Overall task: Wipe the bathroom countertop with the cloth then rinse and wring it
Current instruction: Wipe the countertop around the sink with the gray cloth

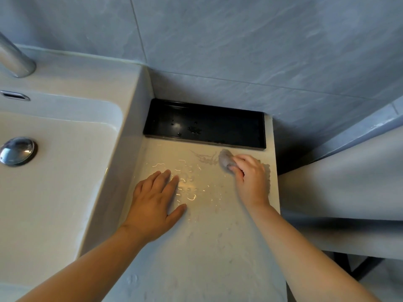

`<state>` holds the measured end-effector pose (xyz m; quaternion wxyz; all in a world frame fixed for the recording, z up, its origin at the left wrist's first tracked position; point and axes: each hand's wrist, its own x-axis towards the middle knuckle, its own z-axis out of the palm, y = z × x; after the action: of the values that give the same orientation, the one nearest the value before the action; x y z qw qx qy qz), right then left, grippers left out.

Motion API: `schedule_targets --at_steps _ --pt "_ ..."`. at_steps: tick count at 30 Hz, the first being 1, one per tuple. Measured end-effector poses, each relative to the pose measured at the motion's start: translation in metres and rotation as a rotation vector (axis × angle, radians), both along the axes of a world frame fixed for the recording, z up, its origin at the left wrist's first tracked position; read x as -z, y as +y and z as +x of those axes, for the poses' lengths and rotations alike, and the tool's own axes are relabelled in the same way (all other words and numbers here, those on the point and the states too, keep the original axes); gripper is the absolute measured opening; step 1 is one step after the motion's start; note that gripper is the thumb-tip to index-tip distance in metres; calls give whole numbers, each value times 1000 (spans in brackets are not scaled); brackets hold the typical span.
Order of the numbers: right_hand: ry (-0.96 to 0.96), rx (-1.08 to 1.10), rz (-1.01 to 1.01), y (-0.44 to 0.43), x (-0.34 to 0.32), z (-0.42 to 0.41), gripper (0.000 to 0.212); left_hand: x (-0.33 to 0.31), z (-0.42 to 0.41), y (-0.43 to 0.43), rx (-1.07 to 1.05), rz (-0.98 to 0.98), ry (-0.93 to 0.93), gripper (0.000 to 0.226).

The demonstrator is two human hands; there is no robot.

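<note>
The pale countertop (209, 236) runs between the sink and the right edge, wet with beads and streaks of water. My right hand (250, 177) grips a small bunched grey cloth (224, 159) and presses it on the counter just in front of the black tray's right half. A wet smear trails to the left of the cloth. My left hand (156, 199) lies flat on the counter, fingers spread, palm down, beside the sink's wall, holding nothing.
A black rectangular tray (259, 129) with a few droplets sits against the back wall. The white sink (65, 171) with a chrome drain plug (18, 150) lies on the left, the faucet base (15, 59) at far left. Grey tiled wall behind; the counter drops off at right.
</note>
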<state>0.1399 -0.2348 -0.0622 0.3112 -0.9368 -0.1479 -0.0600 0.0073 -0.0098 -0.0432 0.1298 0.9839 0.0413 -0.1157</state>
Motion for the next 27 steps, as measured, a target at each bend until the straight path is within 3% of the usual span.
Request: schedule_targets --at_steps 5,10,15,20,24,27 --pt "55 -63 -2 -9 -2 -49 18 -6 3 3 4 -55 -8 82" --pt "297 -184 118 -16 -20 -55 15 -16 -9 5 2 -93 -65 72" --pt "29 8 65 -9 -44 -11 14 -17 -34 0 -41 -107 -141 63" --pt "41 -79 -142 16 -15 25 23 -4 -48 4 -148 -35 -66 78" --pt "14 -48 -21 30 -5 17 26 5 -52 8 -149 -7 -25 91" --pt "51 -146 5 42 -5 16 27 7 -53 7 -139 -26 -28 89"
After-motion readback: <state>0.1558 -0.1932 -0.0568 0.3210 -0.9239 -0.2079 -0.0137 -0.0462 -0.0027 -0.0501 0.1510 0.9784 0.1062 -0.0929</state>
